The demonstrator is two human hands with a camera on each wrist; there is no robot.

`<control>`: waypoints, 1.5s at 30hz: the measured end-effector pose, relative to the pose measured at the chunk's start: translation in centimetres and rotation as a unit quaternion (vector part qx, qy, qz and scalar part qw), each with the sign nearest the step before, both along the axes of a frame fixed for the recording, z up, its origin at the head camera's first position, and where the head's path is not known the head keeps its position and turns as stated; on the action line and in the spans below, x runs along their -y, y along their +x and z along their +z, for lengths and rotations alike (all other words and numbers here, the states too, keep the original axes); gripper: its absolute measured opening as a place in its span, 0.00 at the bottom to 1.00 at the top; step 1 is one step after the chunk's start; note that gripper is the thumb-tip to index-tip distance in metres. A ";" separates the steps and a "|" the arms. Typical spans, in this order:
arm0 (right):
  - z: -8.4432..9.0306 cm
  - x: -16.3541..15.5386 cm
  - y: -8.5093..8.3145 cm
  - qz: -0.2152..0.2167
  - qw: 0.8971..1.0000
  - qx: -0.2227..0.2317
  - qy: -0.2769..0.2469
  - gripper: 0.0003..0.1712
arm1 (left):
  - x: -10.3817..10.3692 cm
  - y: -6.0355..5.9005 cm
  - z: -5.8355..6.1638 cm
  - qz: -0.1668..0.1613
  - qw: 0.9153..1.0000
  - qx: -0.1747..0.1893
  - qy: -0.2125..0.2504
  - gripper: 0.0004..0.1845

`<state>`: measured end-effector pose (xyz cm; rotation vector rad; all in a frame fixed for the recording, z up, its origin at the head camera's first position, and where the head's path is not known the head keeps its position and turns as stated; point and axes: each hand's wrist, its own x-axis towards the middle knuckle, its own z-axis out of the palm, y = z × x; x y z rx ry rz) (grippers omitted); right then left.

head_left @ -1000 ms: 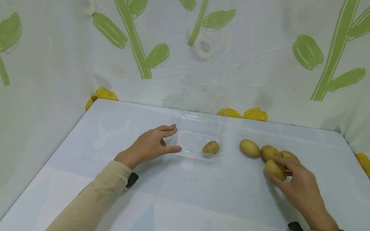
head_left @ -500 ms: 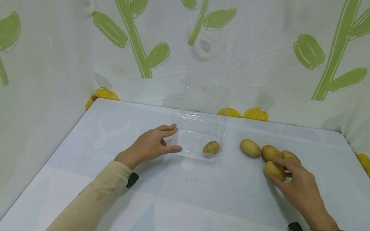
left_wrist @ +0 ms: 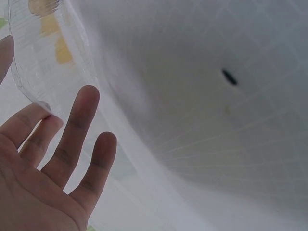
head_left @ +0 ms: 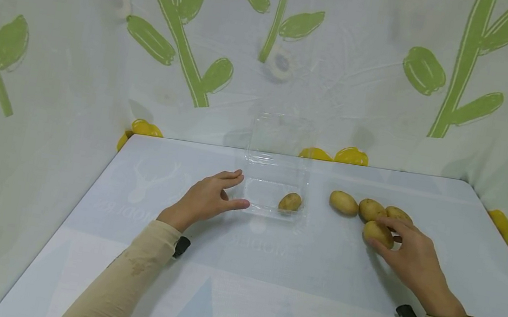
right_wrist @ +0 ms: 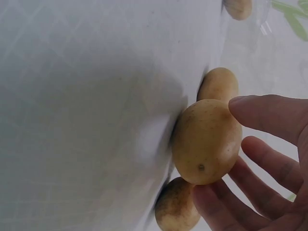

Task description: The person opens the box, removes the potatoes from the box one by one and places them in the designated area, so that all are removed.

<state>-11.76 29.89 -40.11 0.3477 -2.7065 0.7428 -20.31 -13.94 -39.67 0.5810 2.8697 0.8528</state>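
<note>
My right hand (head_left: 373,230) curls over a yellow-brown potato (head_left: 379,234) on the white table, index finger above and thumb below. In the right wrist view the thumb and fingers (right_wrist: 269,166) cup this potato (right_wrist: 207,142). Three more potatoes (head_left: 344,202) (head_left: 371,209) (head_left: 398,213) lie in a row just behind it. My left hand (head_left: 236,191) rests open on the table, fingers straight, at the left edge of a clear plastic clamshell box (head_left: 276,173) with its lid up. One potato (head_left: 290,202) lies in the box's tray. The left wrist view shows the spread fingers (left_wrist: 72,130) beside the box rim (left_wrist: 29,86).
The table (head_left: 263,291) is backed and flanked by a white curtain printed with green stems and yellow flowers (head_left: 189,34). The table's back edge runs right behind the box; its right corner (head_left: 468,188) is near the potatoes. Bare table lies in front of both hands.
</note>
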 end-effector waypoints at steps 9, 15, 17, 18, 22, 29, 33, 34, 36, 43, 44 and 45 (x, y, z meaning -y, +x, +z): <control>0.8 0.1 0.0 0.002 1.000 -0.011 -0.011 0.26 | 0.0 0.1 0.0 0.003 1.000 0.002 0.009 0.46; 1.1 0.2 -0.1 0.005 1.000 -0.031 -0.006 0.27 | -0.1 0.2 0.1 0.004 1.000 0.007 0.011 0.46; 1.2 0.3 -0.2 0.006 0.999 -0.035 -0.005 0.26 | -0.1 0.2 0.1 0.006 1.000 0.008 0.010 0.46; 1.3 0.4 -0.3 0.007 0.999 -0.036 -0.004 0.26 | -0.1 0.2 0.1 0.006 1.000 0.008 0.010 0.46; 1.7 0.7 -0.6 0.014 0.999 -0.043 -0.001 0.26 | 0.0 0.2 0.2 0.007 1.000 0.011 0.010 0.46; 3.1 2.1 -1.6 0.054 0.996 -0.070 -0.006 0.27 | 0.1 0.2 0.2 0.008 1.000 0.017 0.012 0.46; 4.0 3.4 -2.4 0.078 0.995 -0.061 -0.005 0.27 | 0.1 0.2 0.2 0.006 1.000 0.015 0.015 0.46; 4.1 3.7 -2.7 0.085 0.995 -0.058 -0.002 0.27 | 0.1 0.2 0.2 0.006 1.000 0.014 0.015 0.46; 4.3 4.4 -3.1 0.100 0.993 -0.056 0.011 0.27 | 0.1 0.1 0.1 0.006 1.000 0.012 0.015 0.46; 4.3 6.6 -4.7 0.188 0.980 -0.071 0.012 0.27 | 0.0 0.1 0.1 0.005 1.000 0.013 0.008 0.46; 4.3 6.9 -5.0 0.202 0.977 -0.067 0.007 0.28 | 0.0 0.1 0.1 0.005 1.000 0.014 0.009 0.46; 4.3 7.1 -5.2 0.213 0.975 -0.064 0.004 0.28 | 0.0 0.1 0.1 0.007 1.000 0.016 0.009 0.46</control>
